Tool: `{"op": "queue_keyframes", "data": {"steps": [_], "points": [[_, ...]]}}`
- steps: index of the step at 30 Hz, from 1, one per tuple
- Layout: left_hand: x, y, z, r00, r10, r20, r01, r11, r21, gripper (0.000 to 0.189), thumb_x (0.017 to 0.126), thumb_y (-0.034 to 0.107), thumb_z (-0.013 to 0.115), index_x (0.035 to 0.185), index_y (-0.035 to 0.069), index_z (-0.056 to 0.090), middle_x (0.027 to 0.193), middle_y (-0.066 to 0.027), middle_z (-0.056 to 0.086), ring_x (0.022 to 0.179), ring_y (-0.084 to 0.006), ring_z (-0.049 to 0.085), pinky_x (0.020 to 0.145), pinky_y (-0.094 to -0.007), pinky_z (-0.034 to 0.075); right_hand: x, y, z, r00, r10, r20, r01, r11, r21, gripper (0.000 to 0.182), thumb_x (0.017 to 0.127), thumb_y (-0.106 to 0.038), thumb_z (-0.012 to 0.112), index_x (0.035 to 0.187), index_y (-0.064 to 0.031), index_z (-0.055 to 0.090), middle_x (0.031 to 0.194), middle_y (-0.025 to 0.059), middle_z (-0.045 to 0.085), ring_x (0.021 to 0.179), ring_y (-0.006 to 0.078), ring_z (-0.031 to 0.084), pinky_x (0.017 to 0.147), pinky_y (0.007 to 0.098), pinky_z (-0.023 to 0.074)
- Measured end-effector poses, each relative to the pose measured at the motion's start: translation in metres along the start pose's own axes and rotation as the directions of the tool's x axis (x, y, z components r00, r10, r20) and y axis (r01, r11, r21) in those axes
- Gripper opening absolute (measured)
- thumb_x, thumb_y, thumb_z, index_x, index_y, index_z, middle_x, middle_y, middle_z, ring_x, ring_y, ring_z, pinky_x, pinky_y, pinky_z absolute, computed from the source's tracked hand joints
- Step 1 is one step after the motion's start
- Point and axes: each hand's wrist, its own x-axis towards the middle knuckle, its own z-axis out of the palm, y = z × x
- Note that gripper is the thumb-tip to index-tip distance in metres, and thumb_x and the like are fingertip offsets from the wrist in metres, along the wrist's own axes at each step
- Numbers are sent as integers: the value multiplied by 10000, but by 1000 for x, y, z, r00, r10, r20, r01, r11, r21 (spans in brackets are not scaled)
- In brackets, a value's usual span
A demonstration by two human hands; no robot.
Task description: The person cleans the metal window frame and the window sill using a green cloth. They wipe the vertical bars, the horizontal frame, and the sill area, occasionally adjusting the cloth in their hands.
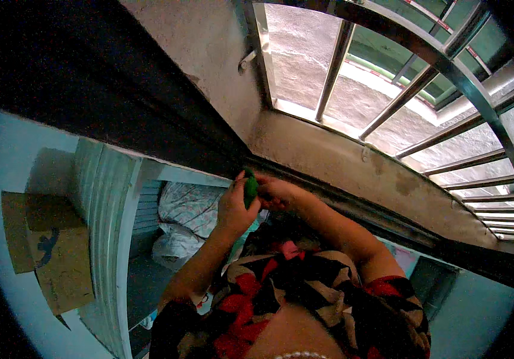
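A small bundle of green yarn or cloth (pixel 250 188) is gripped between the thumb and fingers of my left hand (pixel 237 204), its dark top end sticking up past the fingertips. My right hand (pixel 277 192) is close against the bundle's right side, its fingers curled; whether they pinch part of it cannot be told. Both hands are raised in front of my chest, near the dark window frame (pixel 329 199). Below them is my patterned black, red and tan top.
Metal window bars (pixel 382 103) rise at the upper right above a worn ledge (pixel 351 157). A metal hook-like catch (pixel 247 60) is on the wall beside them. At left are a cardboard piece (pixel 62 256), a pale curtain-like panel (pixel 104 224) and wrapped bundles (pixel 189 208).
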Motion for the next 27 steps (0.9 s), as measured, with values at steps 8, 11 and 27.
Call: {"op": "queue_keyframes", "data": {"steps": [8,11,27], "points": [[18,51,14,948,317,-6,-317,948,32,515,663,143,685,1120,21,479,1320,-226,387,1052,-382,517,895,-432,436,-78,-9,1,937,-204,-284,242,964,106,458,867,-95,508,1308,-157,401,1061,38,582,858,147,594,646,260,518],[37,77,16,891,454,-19,-454,891,5,545,632,152,710,1113,30,484,1335,-226,370,1048,-390,515,876,-435,447,-98,-6,-13,859,-351,-373,434,886,166,476,862,-89,507,1321,-137,386,1130,75,558,927,185,595,725,307,534],[79,128,56,581,812,-58,-802,559,-210,463,587,84,722,1028,122,586,1376,-315,252,967,-402,553,779,-417,477,-174,-4,-45,503,-676,-538,827,557,75,444,831,-173,445,1246,-15,460,1144,122,566,982,214,586,845,350,490]]}}
